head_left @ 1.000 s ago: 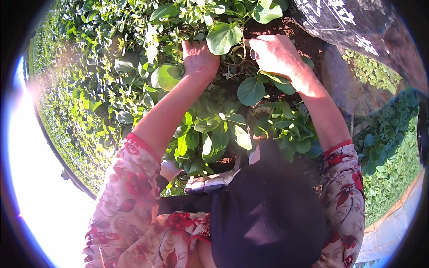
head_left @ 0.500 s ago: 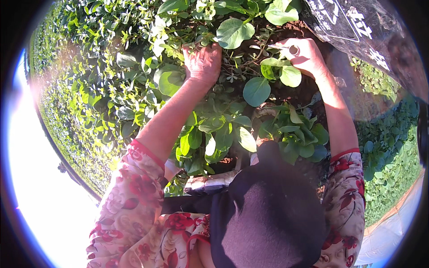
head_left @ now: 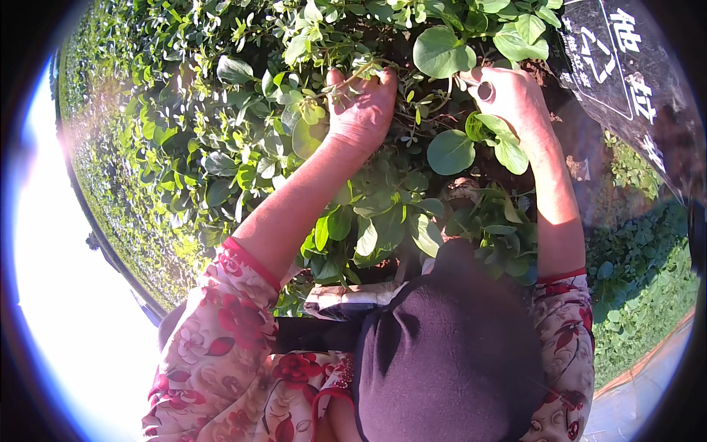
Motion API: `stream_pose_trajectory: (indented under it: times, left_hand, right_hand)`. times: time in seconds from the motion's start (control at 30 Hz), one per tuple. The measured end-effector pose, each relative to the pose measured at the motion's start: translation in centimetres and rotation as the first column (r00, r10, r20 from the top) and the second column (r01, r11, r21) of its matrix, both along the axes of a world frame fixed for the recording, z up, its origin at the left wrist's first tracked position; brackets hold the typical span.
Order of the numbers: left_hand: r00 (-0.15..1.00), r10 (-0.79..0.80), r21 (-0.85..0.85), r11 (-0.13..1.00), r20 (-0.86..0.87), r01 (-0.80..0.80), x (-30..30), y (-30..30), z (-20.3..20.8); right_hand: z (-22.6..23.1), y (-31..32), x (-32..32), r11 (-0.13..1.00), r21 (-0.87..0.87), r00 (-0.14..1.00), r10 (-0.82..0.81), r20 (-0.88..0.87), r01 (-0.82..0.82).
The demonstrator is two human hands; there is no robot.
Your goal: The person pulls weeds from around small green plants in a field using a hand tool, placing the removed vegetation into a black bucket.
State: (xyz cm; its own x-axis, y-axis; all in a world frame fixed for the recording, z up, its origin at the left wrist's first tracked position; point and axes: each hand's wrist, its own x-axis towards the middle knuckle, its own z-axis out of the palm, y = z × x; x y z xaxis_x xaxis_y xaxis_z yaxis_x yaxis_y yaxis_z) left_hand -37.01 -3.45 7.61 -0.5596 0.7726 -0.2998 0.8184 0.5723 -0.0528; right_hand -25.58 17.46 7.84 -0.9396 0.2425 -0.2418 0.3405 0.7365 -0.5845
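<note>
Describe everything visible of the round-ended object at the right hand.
The round-ended object shows only in part: a small, dark, brownish circular end with a paler rim, like the end of a tube or handle, turned toward the camera. It sits against the inner side of the curled right hand, which hides most of it, among green leaves. Its length, far end and material cannot be told.

Strong sunlight falls on an outdoor plot. Dense, low greenery [head_left: 132,169] spreads over the left side, ending at a curved dark edge against blown-out white brightness [head_left: 51,295]. At lower right, a green strip [head_left: 655,302] lies partly shaded, bordered by a narrow brownish band [head_left: 652,348] and a pale bluish-grey surface [head_left: 626,405].
</note>
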Motion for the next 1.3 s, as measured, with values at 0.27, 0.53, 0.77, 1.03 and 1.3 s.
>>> stream_pose_trajectory:
  times: [0.27, 0.53, 0.77, 1.03, 1.3]
  left_hand:
    - [0.929, -0.277, 0.165, 0.933, -0.245, 0.321, -2.9, 3.3, -1.5]
    - [0.99, 0.13, -0.327, 0.939, 0.058, -0.104, -4.6, 7.6, -1.1]
    - [0.978, 0.172, -0.22, 0.965, 0.115, -0.144, -1.6, 3.8, 0.4]
    - [0.994, 0.107, -0.065, 0.992, 0.031, -0.105, -0.5, -0.9, -1.5]
    - [0.974, 0.207, -0.256, 0.95, 0.096, -0.177, -5.4, 2.6, 0.3]
  right_hand:
    - [-0.7, 0.4, 1.7, 0.983, 0.033, 0.974, -0.176, -0.139, 0.182]
    - [-2.2, -3.1, -3.4, 0.998, 0.036, 0.983, -0.046, -0.18, 0.053]
    - [1.9, -3.0, -1.6, 0.977, 0.135, 0.976, 0.184, -0.114, -0.168]
    - [2.3, -1.7, 2.0, 0.997, 0.007, 0.984, -0.075, -0.161, 0.077]
    - [-3.9, -3.4, -5.3, 0.992, -0.104, 0.994, -0.078, -0.08, 0.069]
